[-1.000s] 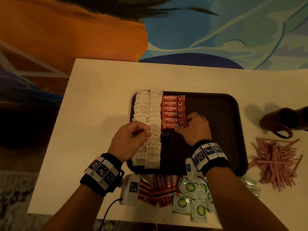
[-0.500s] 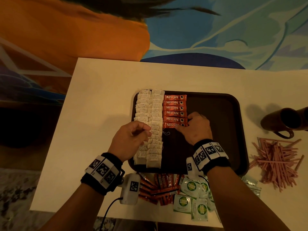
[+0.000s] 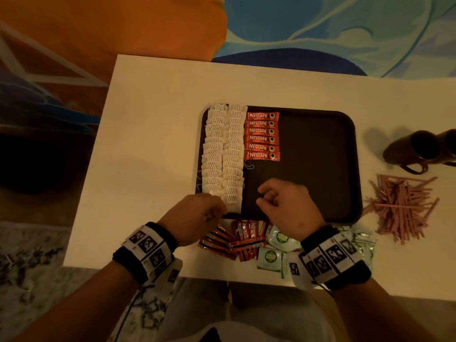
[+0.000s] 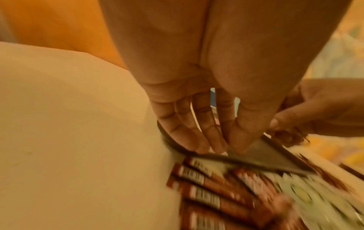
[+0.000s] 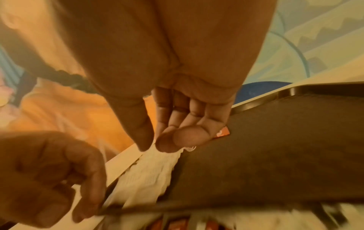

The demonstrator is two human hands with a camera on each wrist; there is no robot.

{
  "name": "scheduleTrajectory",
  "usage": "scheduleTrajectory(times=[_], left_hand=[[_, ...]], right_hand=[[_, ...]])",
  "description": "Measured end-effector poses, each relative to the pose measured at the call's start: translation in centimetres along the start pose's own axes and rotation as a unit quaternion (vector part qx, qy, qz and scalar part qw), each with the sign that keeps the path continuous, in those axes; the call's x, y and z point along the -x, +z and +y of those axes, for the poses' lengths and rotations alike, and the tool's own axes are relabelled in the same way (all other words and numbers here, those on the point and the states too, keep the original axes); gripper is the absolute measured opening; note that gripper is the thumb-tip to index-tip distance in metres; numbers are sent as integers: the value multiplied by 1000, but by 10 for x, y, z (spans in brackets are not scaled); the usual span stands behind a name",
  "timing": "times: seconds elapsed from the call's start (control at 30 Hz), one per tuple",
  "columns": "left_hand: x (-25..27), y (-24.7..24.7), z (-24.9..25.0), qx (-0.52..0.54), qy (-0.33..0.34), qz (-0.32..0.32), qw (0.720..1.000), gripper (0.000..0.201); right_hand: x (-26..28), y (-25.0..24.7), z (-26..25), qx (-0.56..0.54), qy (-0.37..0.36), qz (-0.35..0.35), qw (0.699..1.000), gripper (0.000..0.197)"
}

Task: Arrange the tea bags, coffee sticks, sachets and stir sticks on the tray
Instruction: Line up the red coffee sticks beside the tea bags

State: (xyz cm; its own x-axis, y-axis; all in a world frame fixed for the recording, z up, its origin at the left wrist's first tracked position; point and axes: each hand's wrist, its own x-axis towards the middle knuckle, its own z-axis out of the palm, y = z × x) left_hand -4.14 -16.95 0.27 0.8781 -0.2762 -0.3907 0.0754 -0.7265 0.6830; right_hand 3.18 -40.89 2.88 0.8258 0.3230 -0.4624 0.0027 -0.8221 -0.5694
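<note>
A dark brown tray (image 3: 308, 169) holds two columns of white tea bags (image 3: 227, 154) at its left and a column of several red coffee sticks (image 3: 262, 135) beside them. My left hand (image 3: 214, 213) hangs at the tray's front-left corner, its fingers (image 4: 197, 140) pointing down at the rim and holding nothing. Over the tray's front part my right hand (image 3: 264, 196) hovers, loosely curled and empty; its fingertips (image 5: 167, 143) show above the tea bags (image 5: 147, 175). Loose coffee sticks (image 3: 237, 238) and green sachets (image 3: 274, 253) lie in front of the tray. Pink stir sticks (image 3: 402, 206) are piled to its right.
Two dark mugs (image 3: 424, 149) lie on their sides at the table's right edge, behind the stir sticks. The white table (image 3: 148, 144) stretches left of the tray. A patterned rug covers the floor beyond it.
Both hands have drawn back toward me. The right hand has left the lowest coffee stick on the tray. The left hand has come off the tea bags to the tray's front-left corner.
</note>
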Motion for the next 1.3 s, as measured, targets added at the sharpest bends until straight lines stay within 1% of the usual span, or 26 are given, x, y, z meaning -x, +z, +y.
scheduleTrajectory(times=[0.1, 0.17, 0.27, 0.3, 0.37, 0.43, 0.57, 0.63, 0.7, 0.8, 0.87, 0.93, 0.97, 1.03, 1.1, 1.17, 1.2, 1.27, 1.3], left_hand=[[14, 15, -3, -48, 24, -71, 996, 29], [19, 25, -6, -90, 39, -93, 991, 44], [22, 37, -8, -186, 96, -78, 975, 61], [22, 40, -7, -214, 112, -70, 968, 64], [21, 49, -5, -259, 122, -67, 956, 68], [22, 57, -4, -288, 125, -62, 948, 66], [23, 63, -8, -343, 136, -36, 929, 48], [24, 64, -11, -367, 145, -31, 918, 45], [26, 64, -13, -377, 145, -44, 914, 45], [26, 62, -10, -395, 128, -72, 907, 40], [25, 63, -8, -404, 113, -95, 903, 46], [25, 60, -7, -386, 96, -112, 911, 50], [26, 57, -6, -370, 82, -126, 917, 48], [26, 51, -4, -322, 55, -145, 934, 37], [27, 41, -1, -250, 17, -155, 956, 27], [28, 29, 2, -164, -15, -151, 975, 20], [27, 22, 2, -121, -23, -144, 982, 20], [24, 8, 5, -51, -20, -118, 991, 23], [21, 1, 6, -28, -16, -93, 995, 22]], right_hand=[[24, 22, 1, 49, -39, -74, 995, 20], [33, 34, 3, 72, -55, -100, 991, 20], [44, 49, 6, 141, -77, -128, 979, 25], [46, 54, 7, 163, -86, -127, 975, 29], [49, 61, 11, 188, -93, -111, 971, 35], [52, 67, 14, 202, -84, -93, 971, 37], [50, 74, 17, 208, -68, -63, 974, 36], [50, 74, 17, 204, -65, -54, 975, 34], [51, 73, 18, 199, -69, -46, 977, 29], [51, 70, 20, 192, -83, -30, 977, 24], [52, 67, 22, 192, -91, -22, 977, 24], [52, 61, 24, 181, -97, -8, 979, 24], [52, 57, 24, 167, -95, 2, 981, 22], [52, 49, 24, 123, -83, 29, 988, 15], [51, 39, 23, 48, -60, 53, 996, 9], [49, 28, 18, -46, -29, 58, 997, 8], [48, 23, 14, -85, -18, 58, 995, 8], [45, 14, 7, -142, -4, 55, 988, 9], [43, 10, 4, -168, 1, 52, 984, 10]])
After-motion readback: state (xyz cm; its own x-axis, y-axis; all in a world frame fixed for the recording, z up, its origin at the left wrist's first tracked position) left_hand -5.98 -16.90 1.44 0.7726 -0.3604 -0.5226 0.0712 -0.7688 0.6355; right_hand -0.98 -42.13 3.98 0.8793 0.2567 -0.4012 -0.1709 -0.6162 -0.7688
